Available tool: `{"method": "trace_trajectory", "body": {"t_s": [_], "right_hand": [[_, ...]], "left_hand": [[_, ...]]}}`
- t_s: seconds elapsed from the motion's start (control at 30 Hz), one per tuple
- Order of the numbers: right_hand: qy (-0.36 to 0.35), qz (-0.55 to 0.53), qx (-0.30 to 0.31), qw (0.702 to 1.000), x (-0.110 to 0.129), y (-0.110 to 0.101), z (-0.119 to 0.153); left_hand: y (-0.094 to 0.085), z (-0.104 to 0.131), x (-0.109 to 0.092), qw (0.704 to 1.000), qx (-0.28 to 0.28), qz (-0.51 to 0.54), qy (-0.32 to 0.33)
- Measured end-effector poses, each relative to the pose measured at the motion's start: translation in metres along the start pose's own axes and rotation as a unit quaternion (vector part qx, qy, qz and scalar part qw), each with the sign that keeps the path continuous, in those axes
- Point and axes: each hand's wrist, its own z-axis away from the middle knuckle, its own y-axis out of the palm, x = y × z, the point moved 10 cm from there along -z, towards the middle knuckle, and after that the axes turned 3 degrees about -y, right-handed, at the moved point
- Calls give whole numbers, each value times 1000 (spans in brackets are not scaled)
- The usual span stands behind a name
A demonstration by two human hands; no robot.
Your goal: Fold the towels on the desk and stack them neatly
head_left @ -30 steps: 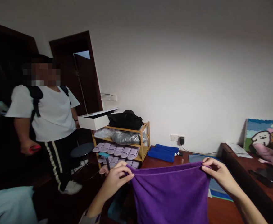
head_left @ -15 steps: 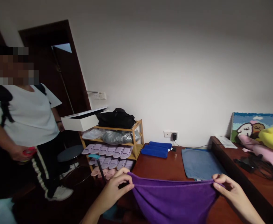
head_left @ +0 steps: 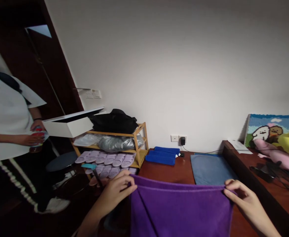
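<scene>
A purple cloth (head_left: 181, 207), doubled over with two stitched edges at its top, hangs stretched between my hands. My left hand (head_left: 117, 191) pinches its upper left corner between thumb and fingers. At the upper right corner, my right hand (head_left: 240, 194) grips it the same way. The cloth's lower part runs out of the picture. Behind it, a greyish-blue cloth (head_left: 210, 169) lies flat on the reddish-brown table (head_left: 167, 172). Folded blue cloths (head_left: 161, 157) rest at the table's far left, near the wall.
A wooden rack (head_left: 140, 144) holds several slippers (head_left: 117, 159), a black bag (head_left: 114, 121) and a white box (head_left: 70, 126). At the left stands a person (head_left: 8, 118) with a bottle (head_left: 37, 140), near a stool (head_left: 61, 161). Plush toys (head_left: 277, 154) lie on the right ledge.
The purple cloth has been pulled straighter and raised slightly, its top edge less sagging. My view has turned a little right. The person has brought both hands together at the bottle.
</scene>
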Motion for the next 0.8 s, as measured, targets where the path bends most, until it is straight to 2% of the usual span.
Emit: {"method": "trace_trajectory", "body": {"t_s": [0.07, 0.13, 0.17, 0.2, 0.27, 0.3, 0.37, 0.43, 0.47, 0.53, 0.63, 0.7, 0.8], "right_hand": [[17, 13, 17, 1000, -28, 26, -34], [32, 34, 17, 999, -60, 54, -73], [37, 47, 9, 998, -75, 68, -90], [42, 61, -4, 997, -89, 80, -103], [50, 85, -27, 995, -113, 103, -113], [53, 95, -35, 993, -123, 112, -108], [51, 107, -36, 992, -142, 129, -76], [40, 122, -8, 992, -162, 144, -23], [17, 151, 30, 988, -171, 153, 7], [20, 229, 96, 968, -202, 162, 67], [51, 300, 108, 946, -244, 148, 124], [74, 301, 79, 947, -261, 131, 138], [130, 240, 51, 961, -277, 115, 140]], "left_hand": [[13, -40, 24, 999, 25, 21, 11], [32, -83, 54, 999, 26, 21, 16], [42, -101, 74, 1000, 12, 10, -2], [48, -114, 98, 999, -35, -7, -40], [71, -123, 135, 993, -73, -35, -85], [84, -118, 151, 989, -87, -52, -106], [109, -90, 179, 981, -102, -85, -144], [131, -47, 202, 973, -104, -115, -171], [140, -23, 213, 969, -103, -127, -184], [157, 21, 233, 958, -85, -189, -200], [175, 70, 257, 945, -39, -241, -217], [181, 89, 269, 944, -17, -227, -238], [178, 99, 276, 940, -25, -215, -262]]}}
